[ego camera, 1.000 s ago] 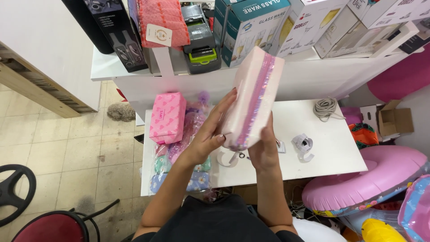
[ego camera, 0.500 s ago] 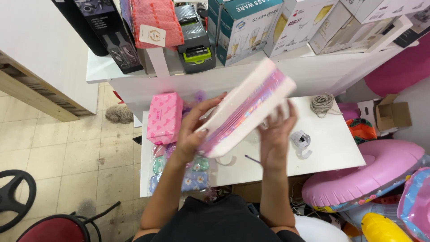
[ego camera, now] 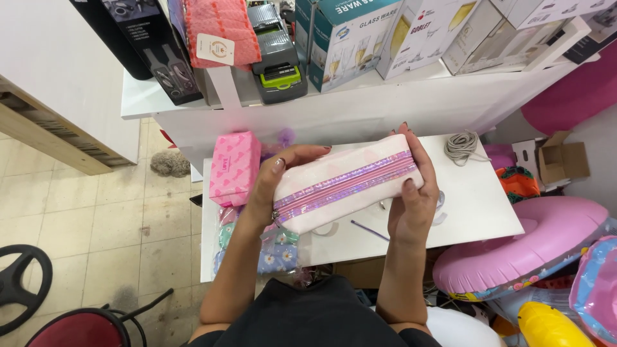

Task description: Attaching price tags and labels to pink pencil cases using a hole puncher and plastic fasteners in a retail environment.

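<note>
Running lower left to upper right mid-frame, the pencil case (ego camera: 347,183) is gripped endwise by left hand (ego camera: 273,186) and right hand (ego camera: 411,193).

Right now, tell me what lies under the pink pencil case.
Under the pencil case, held by the left hand and right hand, shows white table and a thin purple strip; anything directly beneath is covered.

On the upper shelf (ego camera: 385,96) stand a tall black box (ego camera: 157,48) at the left, a coral quilted pack with a round white tag (ego camera: 213,48), a teal-and-white carton picturing glasses (ego camera: 344,38), and further white cartons (ego camera: 443,35) to the right. On the counter (ego camera: 488,212) below, a pink patterned box (ego camera: 234,168) stands at the left edge, above clear bags of floral items (ego camera: 273,254). An open brown cardboard box (ego camera: 562,160) sits at the far right.
</note>
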